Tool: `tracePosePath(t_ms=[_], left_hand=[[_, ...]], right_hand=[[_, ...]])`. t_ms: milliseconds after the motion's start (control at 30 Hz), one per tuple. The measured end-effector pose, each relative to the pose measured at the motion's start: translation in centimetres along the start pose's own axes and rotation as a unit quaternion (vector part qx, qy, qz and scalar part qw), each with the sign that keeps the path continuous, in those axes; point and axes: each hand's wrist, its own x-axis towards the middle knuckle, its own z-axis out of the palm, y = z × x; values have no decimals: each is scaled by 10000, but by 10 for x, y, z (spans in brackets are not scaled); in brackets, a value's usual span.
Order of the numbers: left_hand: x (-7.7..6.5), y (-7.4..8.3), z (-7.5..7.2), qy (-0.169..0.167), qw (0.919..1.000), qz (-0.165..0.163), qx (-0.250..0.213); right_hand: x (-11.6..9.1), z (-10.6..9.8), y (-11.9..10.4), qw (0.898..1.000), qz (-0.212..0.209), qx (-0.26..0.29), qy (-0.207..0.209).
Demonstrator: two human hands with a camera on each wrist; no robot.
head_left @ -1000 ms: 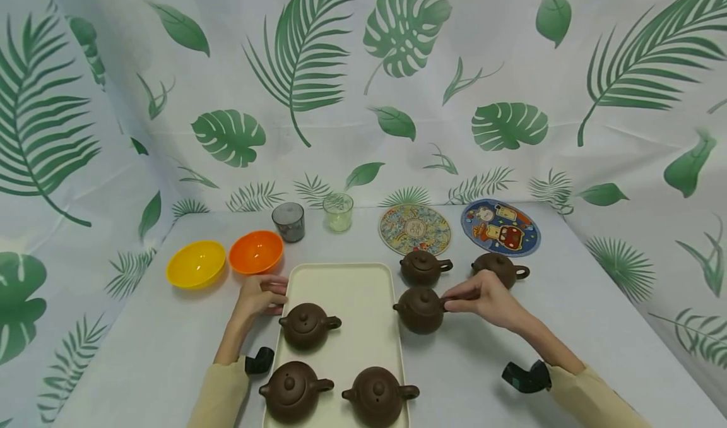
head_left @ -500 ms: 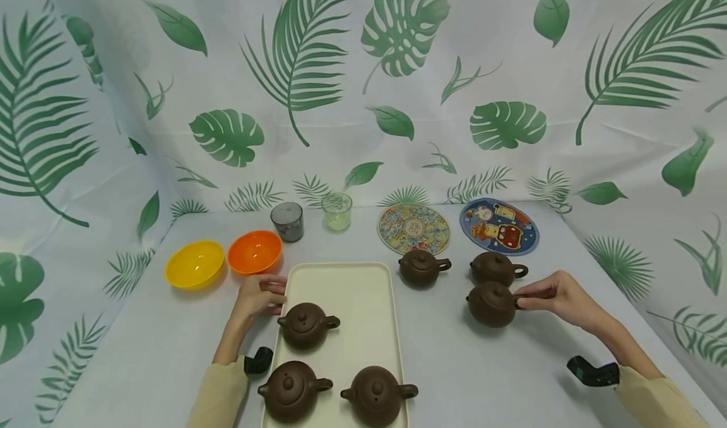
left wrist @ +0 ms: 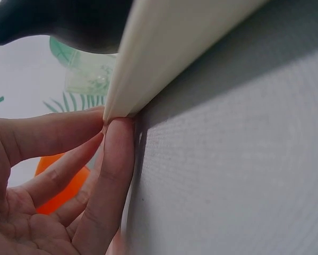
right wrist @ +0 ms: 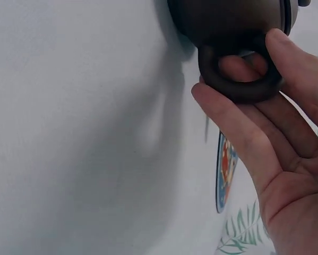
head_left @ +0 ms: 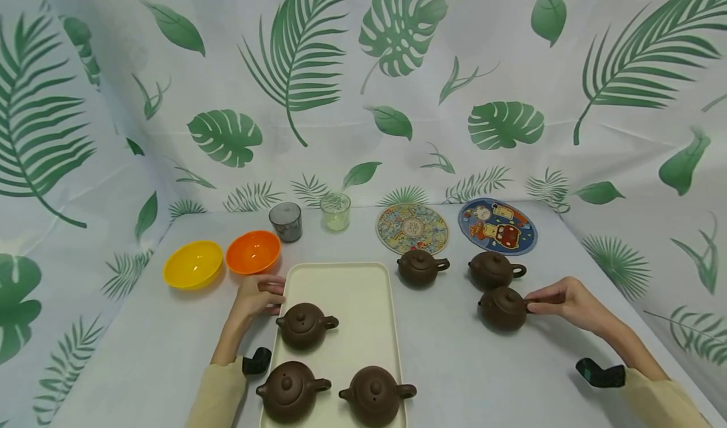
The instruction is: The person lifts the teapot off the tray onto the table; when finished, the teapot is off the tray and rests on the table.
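Note:
In the head view my right hand (head_left: pixel 573 305) holds a dark brown teapot (head_left: pixel 503 309) by its handle, at the right of the table. Thumb and fingers close on the ring-shaped handle (right wrist: pixel 241 90) in the right wrist view. Just behind it stands another brown teapot (head_left: pixel 491 270), and a third teapot (head_left: pixel 419 268) is to the left. My left hand (head_left: pixel 255 298) pinches the left rim of a cream tray (head_left: pixel 366 289), thumb and index finger meeting at the edge in the left wrist view. On the tray sit three teapots: one midway (head_left: pixel 305 326), two nearer me (head_left: pixel 289 391).
A yellow bowl (head_left: pixel 194 265) and an orange bowl (head_left: pixel 254 252) stand at the back left. Beyond them are a grey glass (head_left: pixel 286 222) and a green glass (head_left: pixel 336 212). Two round patterned mats, one floral (head_left: pixel 412 228) and one blue (head_left: pixel 498 226), lie at the back right.
My right hand has carried its teapot rightward, from beside the tray to in front of the right-hand teapot. The left hand stays at the tray's rim.

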Motion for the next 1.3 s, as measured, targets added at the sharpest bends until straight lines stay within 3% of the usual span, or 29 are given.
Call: tracePosePath(t_ms=[267, 400, 500, 567, 733, 967, 1133, 1300], left_hand=[[-1, 0, 0, 6, 10000, 59, 9], [-2, 0, 0, -43, 10000, 67, -1], [-2, 0, 0, -49, 10000, 67, -28], [-1, -1, 0, -53, 10000, 61, -25], [0, -1, 0, -18, 10000, 57, -1], [2, -2, 0, -32, 10000, 79, -16], [3, -3, 0, -29, 10000, 70, -38], [2, -2, -1, -4, 10000, 65, -40]], right_hand=[[9, -3, -17, 9968, 162, -765, -150], [23, -3, -41, 9963, 27, -838, 167], [38, 8, -63, 9969, -235, -627, 411], [52, 22, -76, 9977, -432, -387, 357], [90, 75, -101, 9959, -870, 67, -219], [134, 149, -137, 9888, -1207, 396, -781], [151, 188, -160, 9822, -1403, 456, -1164], [158, 210, -172, 9757, -1637, 328, -1422]])
